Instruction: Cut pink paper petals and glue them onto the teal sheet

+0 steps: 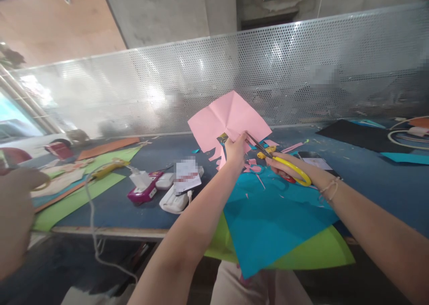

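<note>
My left hand (235, 149) pinches the lower edge of a creased pink paper sheet (228, 119) and holds it upright above the table. My right hand (284, 167) grips yellow-handled scissors (283, 162); their dark blades point up-left and meet the pink sheet just beside my left fingers. The sheet's lower left edge is cut into jagged strips. Pink scraps (253, 167) lie below it on a blue paper sheet (271, 215), which rests over a lime green sheet (315, 253) hanging past the table's front edge.
A white power strip (174, 201) with a magenta plug (142, 191) and chargers sits at centre left, its cable dropping off the edge. Green and orange paper (77, 197) lies at left, black paper (355, 135) at right. A perforated metal screen (268, 72) backs the blue table (385, 184). Another person's hand (15, 215) shows at far left.
</note>
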Available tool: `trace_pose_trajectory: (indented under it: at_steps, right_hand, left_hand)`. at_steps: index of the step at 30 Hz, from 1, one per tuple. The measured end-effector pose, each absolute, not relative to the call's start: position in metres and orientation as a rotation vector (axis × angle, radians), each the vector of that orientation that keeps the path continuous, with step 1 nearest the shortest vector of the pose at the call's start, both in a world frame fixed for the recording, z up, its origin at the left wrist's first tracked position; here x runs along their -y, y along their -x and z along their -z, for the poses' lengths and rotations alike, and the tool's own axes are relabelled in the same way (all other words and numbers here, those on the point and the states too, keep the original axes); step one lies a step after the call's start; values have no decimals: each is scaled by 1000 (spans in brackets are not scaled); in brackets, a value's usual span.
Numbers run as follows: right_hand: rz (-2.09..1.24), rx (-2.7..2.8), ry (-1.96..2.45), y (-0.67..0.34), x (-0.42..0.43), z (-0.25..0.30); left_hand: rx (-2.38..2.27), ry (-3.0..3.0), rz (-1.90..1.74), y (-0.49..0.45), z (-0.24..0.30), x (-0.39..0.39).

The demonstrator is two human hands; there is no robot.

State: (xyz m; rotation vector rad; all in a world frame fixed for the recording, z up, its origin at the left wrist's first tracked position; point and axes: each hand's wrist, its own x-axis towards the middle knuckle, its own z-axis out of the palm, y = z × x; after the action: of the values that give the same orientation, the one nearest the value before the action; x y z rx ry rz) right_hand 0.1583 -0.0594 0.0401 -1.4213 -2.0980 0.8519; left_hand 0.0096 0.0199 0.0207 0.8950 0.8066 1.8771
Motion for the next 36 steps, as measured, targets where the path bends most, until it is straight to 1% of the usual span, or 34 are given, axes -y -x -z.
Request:
trace_pose_trajectory:
  at_steps: [3,18,28,36]
  right_hand:
    - [-943,2094,1453,-157,61,-43]
    - [-844,2041,1538,-151,67,-52]
    - [-824,2075,1398,-160,48,-33]
    - [-766,2035,1405,-157,50,-35]
  left_hand:
    - [-822,-887,-1868,-10,-21,-20]
    - [-776,-776,-1832,-8,-23,-17]
    - [-828,-818,-1830,-6,-22,-21]
    - [-906,-889,-1794,-3,-24,-16]
